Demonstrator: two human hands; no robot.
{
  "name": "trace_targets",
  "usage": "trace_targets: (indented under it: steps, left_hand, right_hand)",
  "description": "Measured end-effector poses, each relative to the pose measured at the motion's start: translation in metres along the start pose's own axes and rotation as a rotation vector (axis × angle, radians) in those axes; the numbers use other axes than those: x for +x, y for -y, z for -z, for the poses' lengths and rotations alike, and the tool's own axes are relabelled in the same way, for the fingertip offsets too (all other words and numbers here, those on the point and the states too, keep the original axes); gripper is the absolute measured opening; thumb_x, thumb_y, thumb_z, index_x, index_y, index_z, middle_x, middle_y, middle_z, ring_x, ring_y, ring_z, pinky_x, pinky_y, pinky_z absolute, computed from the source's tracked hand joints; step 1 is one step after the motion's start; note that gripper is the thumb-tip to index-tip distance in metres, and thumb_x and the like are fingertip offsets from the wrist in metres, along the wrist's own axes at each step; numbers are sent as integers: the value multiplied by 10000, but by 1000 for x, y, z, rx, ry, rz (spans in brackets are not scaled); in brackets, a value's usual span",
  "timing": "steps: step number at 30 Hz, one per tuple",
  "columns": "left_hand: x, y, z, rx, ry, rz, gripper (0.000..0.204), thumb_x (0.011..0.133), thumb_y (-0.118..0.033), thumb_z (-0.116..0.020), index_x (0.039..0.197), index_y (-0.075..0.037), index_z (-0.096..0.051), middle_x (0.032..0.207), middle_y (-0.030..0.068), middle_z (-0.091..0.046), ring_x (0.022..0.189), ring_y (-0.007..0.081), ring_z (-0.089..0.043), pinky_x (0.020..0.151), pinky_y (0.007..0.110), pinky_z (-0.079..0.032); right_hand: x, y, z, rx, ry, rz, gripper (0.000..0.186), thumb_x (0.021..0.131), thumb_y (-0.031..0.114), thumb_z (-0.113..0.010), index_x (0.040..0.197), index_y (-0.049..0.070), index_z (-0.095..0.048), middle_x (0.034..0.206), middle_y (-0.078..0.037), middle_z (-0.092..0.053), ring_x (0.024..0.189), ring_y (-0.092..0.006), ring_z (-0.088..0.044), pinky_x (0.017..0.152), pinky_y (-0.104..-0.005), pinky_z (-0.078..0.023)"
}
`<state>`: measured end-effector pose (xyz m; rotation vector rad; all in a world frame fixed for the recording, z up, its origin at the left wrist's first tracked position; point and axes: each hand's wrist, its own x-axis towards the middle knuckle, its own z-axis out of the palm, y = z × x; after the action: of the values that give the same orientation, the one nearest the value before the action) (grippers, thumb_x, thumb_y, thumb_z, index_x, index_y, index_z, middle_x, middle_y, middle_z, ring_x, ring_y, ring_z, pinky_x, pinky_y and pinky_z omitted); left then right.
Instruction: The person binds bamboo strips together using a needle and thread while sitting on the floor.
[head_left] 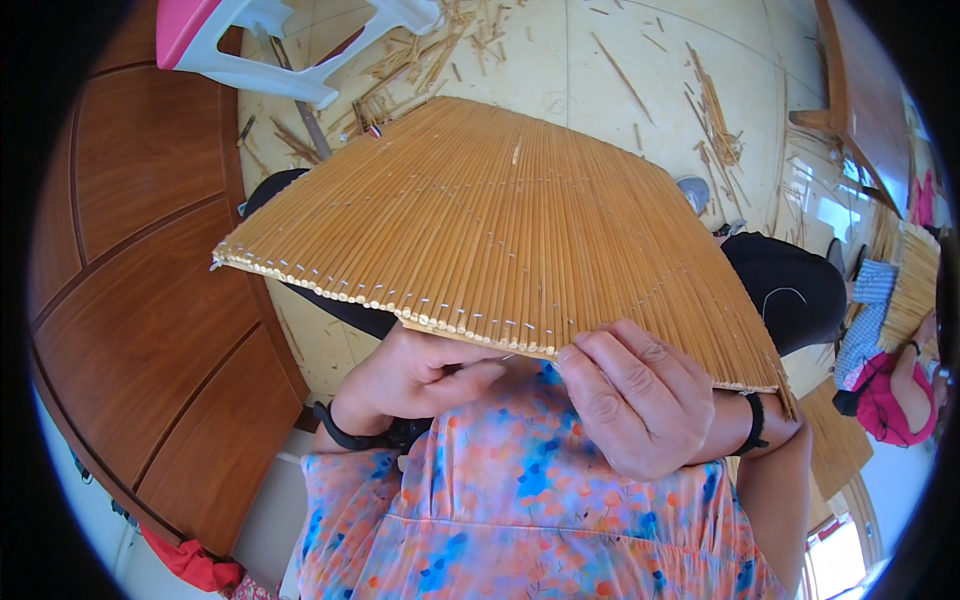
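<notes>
A broad, stiff mat [510, 220] of slim golden-brown stalks, sewn side by side, lies across my lap. Short white thread stitches show along its near edge and in faint rows farther up. At that near edge, my right hand [640, 400] pinches the mat between thumb and fingers, right of centre. My left hand [430, 375] is curled just below the edge, its fingertips partly hidden under the mat. A thin glint shows near its thumb, too small to make out.
Loose stalk pieces [715, 130] litter the pale tiled floor. A pink and white plastic stool [270, 70] stands at the far left, beside brown wooden panels [150, 250]. At the right, another person in pink [895, 400] sits with a similar mat [912, 285].
</notes>
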<state>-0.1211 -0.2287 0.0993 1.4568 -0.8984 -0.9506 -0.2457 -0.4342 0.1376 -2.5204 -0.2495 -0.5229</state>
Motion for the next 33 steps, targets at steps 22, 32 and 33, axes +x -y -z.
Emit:
trace_targets:
  steps: [22, 32, 33]
  left_hand:
    - [2, 1, -21, -284, -143, 142, 193, 889, -18, -637, 1072, 21, -688, 974, 88, -704, 906, 180, -659, 808, 299, -502]
    - [1, 7, -20, -169, -120, 18, 81, 857, 19, -629, 927, 31, -668, 773, 43, -605, 696, 156, -567, 644, 274, -448]
    - [-1, 10, -20, -169, -122, 20, 81, 857, 19, -629, 927, 31, -668, 773, 43, -605, 696, 156, -567, 644, 274, -448]
  right_hand:
    - [-1, -3, 4, 53, 37, 13, 303, 759, 155, -613, 956, -65, -686, 889, -193, -664, 746, -312, -665, 587, -341, -564]
    - [0, -3, 1, 30, -3, -3, 256, 746, 118, -651, 933, -54, -682, 865, -173, -666, 725, -295, -668, 578, -327, -563]
    - [0, -3, 0, 34, -10, -6, 253, 748, 118, -651, 931, -54, -681, 864, -174, -665, 723, -293, -669, 576, -326, -563]
